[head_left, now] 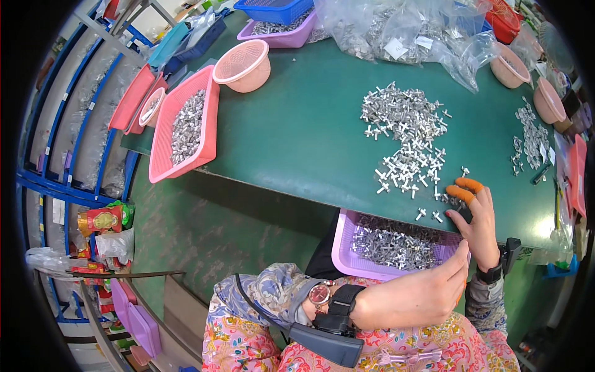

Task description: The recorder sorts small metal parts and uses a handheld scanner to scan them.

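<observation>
1. Curving, slightly parted, the right hand (480,223) sits beside cross-shaped silvery metal pieces (400,115) heaped on the smooth green surface (291,142).
2. Left hand (427,291) near the lilac plastic basket (372,270): I cannot tell its grip.

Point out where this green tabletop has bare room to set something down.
The widest bare patch of tabletop lies between the long pink basket and the main pile of metal parts. A narrower strip separates that pile from the smaller pile at right. It's crowded under the plastic bags and around the right hand.
</observation>
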`<action>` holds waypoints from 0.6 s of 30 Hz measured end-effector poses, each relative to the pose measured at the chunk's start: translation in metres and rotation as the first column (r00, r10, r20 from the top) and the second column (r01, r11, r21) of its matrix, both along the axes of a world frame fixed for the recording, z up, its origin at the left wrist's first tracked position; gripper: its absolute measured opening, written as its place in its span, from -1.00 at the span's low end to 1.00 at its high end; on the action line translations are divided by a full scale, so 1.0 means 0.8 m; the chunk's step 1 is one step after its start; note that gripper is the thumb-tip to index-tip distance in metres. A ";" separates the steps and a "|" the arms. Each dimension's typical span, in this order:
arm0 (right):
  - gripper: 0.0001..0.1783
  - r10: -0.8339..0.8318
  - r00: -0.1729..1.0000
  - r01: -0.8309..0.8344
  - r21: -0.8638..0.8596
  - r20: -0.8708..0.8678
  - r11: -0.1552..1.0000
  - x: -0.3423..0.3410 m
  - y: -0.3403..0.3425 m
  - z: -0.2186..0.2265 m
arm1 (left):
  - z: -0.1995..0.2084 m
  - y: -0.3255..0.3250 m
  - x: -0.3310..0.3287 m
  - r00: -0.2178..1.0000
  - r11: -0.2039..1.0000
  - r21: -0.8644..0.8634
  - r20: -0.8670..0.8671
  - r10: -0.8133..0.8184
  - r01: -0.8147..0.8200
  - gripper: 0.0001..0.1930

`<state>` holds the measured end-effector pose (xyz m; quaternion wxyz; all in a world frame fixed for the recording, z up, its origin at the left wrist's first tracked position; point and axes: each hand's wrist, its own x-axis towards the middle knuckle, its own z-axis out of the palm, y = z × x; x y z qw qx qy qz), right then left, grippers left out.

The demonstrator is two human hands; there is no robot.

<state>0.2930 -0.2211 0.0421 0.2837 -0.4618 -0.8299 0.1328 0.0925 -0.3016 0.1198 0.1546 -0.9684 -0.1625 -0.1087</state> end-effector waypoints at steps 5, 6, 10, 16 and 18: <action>-0.50 -0.010 1.000 0.010 -0.007 -0.011 1.000 0.003 -0.004 -0.001 | -0.010 -0.005 0.003 0.997 1.000 0.013 -0.070 -0.013 0.014 -0.61; -0.51 -0.012 1.000 0.012 -0.008 -0.011 1.000 0.003 -0.004 -0.002 | -0.013 -0.005 0.004 0.997 1.000 0.009 -0.076 -0.015 0.016 -0.61; -0.51 -0.024 1.000 0.024 -0.003 -0.005 1.000 0.004 -0.003 0.001 | -0.018 0.007 0.000 1.000 1.000 -0.013 -0.020 -0.021 0.021 -0.67; -0.51 -0.013 1.000 0.013 0.002 -0.025 1.000 0.003 0.002 -0.002 | -0.049 0.070 -0.039 0.844 0.807 -0.587 0.462 0.272 0.062 -0.78; -0.51 -0.013 1.000 0.012 -0.036 -0.018 0.999 0.003 -0.001 0.001 | -0.046 0.081 -0.052 0.802 0.813 -0.580 0.511 0.309 0.056 -0.78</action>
